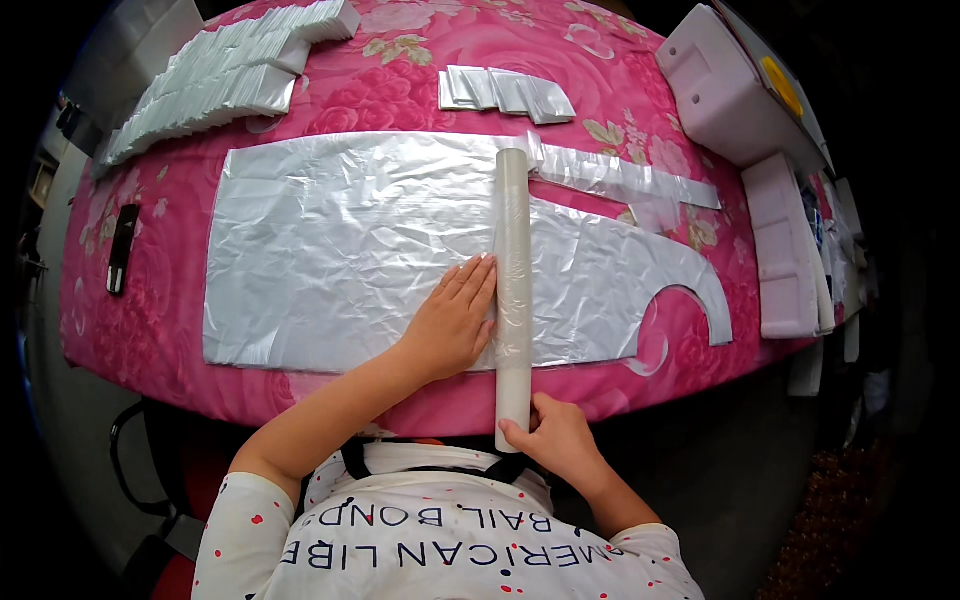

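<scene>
From my remote seat, I read everything off one line: the pale roll (pixel 513 270) lies with its long axis running near to far, crossing the flat silvery plastic (pixel 340 240) that stretches left to right on the pink flowered tablecloth (pixel 380 105). The right hand (pixel 562 435) has the near end, thumb over the top and fingers at the right side, pinching it, so nearly the whole roll extends far from that grip. The left hand (pixel 452 320) is closer to the roll's middle, laid flat on the plastic with its fingers together and pinching nothing; its fingertips come right up to the roll's left side (whether they touch it, I can't tell). The roll's far end stops by the plastic's far edge, while its near end overhangs the near edge. Right of the roll, the plastic narrows around a curved cutout.
</scene>
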Demonstrator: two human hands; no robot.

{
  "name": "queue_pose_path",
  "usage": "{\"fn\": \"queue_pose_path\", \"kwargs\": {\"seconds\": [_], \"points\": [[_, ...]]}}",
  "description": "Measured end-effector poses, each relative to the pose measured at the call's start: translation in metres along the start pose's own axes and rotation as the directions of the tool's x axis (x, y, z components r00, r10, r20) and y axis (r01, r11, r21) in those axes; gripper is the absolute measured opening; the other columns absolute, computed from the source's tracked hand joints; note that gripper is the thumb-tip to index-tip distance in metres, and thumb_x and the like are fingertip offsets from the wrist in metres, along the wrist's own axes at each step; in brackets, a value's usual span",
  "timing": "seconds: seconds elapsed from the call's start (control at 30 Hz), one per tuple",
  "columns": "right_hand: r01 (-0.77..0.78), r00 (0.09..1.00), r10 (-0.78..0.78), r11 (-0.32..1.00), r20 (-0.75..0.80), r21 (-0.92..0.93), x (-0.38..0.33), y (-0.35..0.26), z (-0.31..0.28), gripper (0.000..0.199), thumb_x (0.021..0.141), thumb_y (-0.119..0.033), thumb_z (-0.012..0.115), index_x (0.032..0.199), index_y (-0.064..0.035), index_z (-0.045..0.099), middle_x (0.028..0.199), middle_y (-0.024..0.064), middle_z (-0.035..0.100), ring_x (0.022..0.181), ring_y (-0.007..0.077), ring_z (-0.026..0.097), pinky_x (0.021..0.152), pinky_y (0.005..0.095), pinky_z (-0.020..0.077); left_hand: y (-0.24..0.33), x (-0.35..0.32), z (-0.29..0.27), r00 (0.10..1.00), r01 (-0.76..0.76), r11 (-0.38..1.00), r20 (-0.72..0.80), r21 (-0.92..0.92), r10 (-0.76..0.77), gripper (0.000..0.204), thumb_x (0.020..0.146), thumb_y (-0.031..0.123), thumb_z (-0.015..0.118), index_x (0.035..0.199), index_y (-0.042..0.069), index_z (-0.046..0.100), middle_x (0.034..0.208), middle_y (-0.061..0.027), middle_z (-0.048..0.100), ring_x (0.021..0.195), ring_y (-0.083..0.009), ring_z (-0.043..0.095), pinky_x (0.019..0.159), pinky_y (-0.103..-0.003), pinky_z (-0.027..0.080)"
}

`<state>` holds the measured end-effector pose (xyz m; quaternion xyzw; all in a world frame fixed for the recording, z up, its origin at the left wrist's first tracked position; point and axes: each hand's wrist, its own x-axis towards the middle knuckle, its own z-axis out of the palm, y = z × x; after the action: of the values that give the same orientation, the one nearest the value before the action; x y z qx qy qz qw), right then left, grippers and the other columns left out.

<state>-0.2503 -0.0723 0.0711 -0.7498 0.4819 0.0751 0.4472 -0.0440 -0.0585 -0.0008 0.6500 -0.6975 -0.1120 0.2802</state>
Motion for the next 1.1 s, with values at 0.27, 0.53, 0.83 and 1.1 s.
{"fn": "queue_pose_path", "kwargs": {"seconds": [0.27, 0.53, 0.83, 1.1], "points": [[0.121, 0.991, -0.129, 0.979, 0.042, 0.163, 0.062, -0.011, -0.037, 0.035, 0.084, -0.028, 0.064, 0.095, 0.0054, 0.063, 0.076, 0.0075, 0.066, 0.067, 0.0106, 0.061, 0.062, 0.0243, 0.0487, 0.004, 0.0, 0.003, 0.997, -0.013, 0.985, 0.079, 0.17, 0.0, 0.068, 0.085, 0.032, 0.04, 0.135, -0.012, 0.026, 0.144, -0.0263, 0.023, 0.137, -0.0356, 0.017, 0.112, -0.043, 0.012], [0.222, 0.966, -0.249, 0.669, -0.068, 0.709, 0.21, -0.061, -0.062, 0.038, 0.091, -0.035, 0.054, 0.106, -0.001, 0.056, 0.088, 0.0043, 0.059, 0.076, 0.0081, 0.053, 0.066, 0.0249, 0.0444, 0.003, 0.002, 0.004, 0.998, -0.029, 0.981, 0.067, 0.193, 0.017, 0.069, 0.082, 0.032, 0.043, 0.133, -0.013, 0.029, 0.14, -0.0309, 0.026, 0.135, -0.0389, 0.021, 0.112, -0.044, 0.013], [0.464, 0.859, -0.165, -0.149, -0.484, 0.873, 0.289, -0.018, -0.143, 0.025, 0.094, -0.027, 0.046, 0.108, -0.0058, 0.049, 0.103, 0.0085, 0.058, 0.093, 0.0211, 0.056, 0.083, 0.0346, 0.0457, 0.002, -0.001, 0.003, 0.995, -0.026, 0.973, 0.097, 0.23, 0.004, 0.07, 0.083, 0.034, 0.041, 0.133, -0.013, 0.03, 0.143, -0.0271, 0.023, 0.137, -0.0356, 0.018, 0.112, -0.043, 0.011], [0.796, 0.562, 0.471, -0.084, -0.68, 0.599, 0.237, 0.067, -0.296, 0.055, 0.097, -0.032, 0.031, 0.137, 0.0045, 0.022, 0.131, 0.02, 0.041, 0.114, 0.0308, 0.049, 0.094, 0.0439, 0.0428, 0.002, -0.002, 0.003, 0.995, -0.012, 0.973, 0.098, 0.23, -0.01, 0.07, 0.083, 0.035, 0.04, 0.133, -0.012, 0.029, 0.144, -0.0265, 0.022, 0.137, -0.0353, 0.017, 0.113, -0.042, 0.011]]}}
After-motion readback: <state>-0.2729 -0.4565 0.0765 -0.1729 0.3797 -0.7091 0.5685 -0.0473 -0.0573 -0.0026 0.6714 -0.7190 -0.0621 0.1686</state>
